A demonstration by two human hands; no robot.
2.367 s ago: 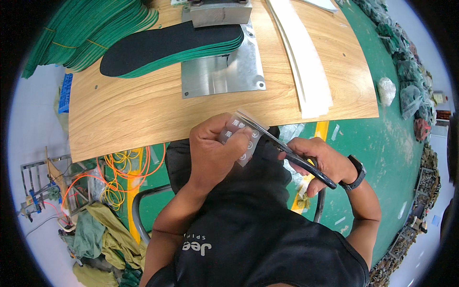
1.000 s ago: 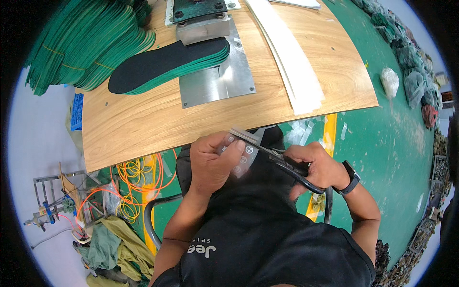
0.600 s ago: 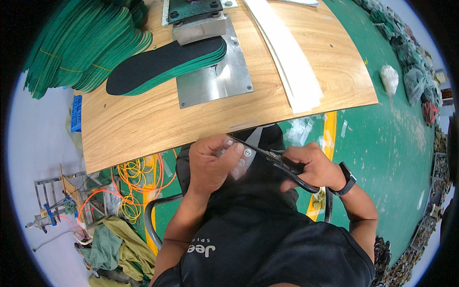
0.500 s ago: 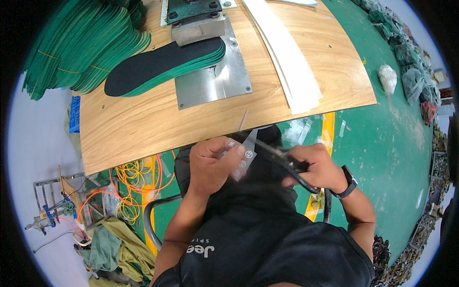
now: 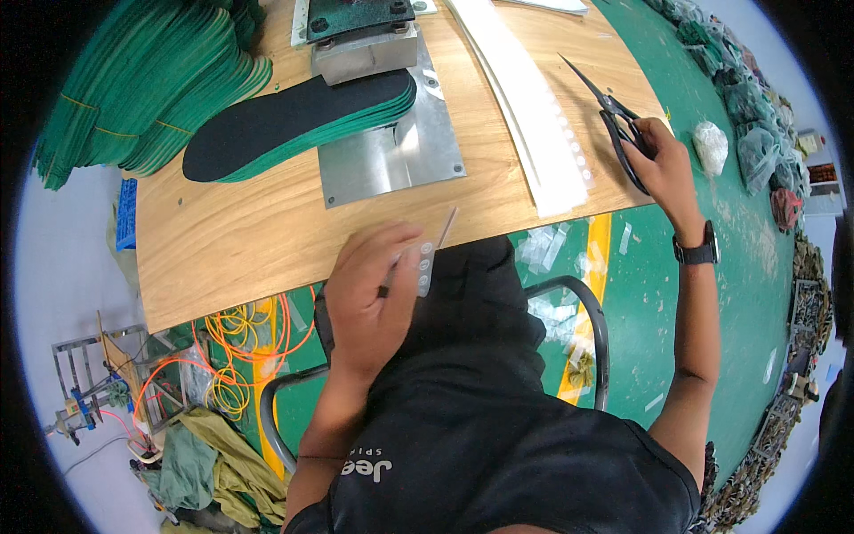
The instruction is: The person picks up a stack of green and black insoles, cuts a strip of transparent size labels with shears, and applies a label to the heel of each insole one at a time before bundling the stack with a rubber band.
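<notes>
My right hand [image 5: 663, 169] is closed on the handles of black scissors [image 5: 616, 114] over the right side of the table, their blades together and pointing away to the left. My left hand [image 5: 369, 289], slightly blurred, is at the table's front edge, with a small clear label sheet [image 5: 425, 270] with round printed marks pinched in its fingers. Part of that sheet is hidden behind the fingers. Just beyond it, a thin pinkish strip [image 5: 447, 226] shows at the table edge. Left of the scissors are long white strips [image 5: 534, 125], with a clear dotted strip along their right side.
On the wooden table [image 5: 240, 254], a stack of black-topped green insoles [image 5: 285, 129] lies partly over a metal plate [image 5: 382, 173], against a metal block [image 5: 365, 60]. Many green insoles [image 5: 151, 89] are piled far left. Hoses [image 5: 233, 378] lie on the floor at lower left.
My right hand has moved up and right with the scissors, from beside the label sheet to over the table. My left hand has shifted slightly left, still holding a now smaller-looking piece of sheet.
</notes>
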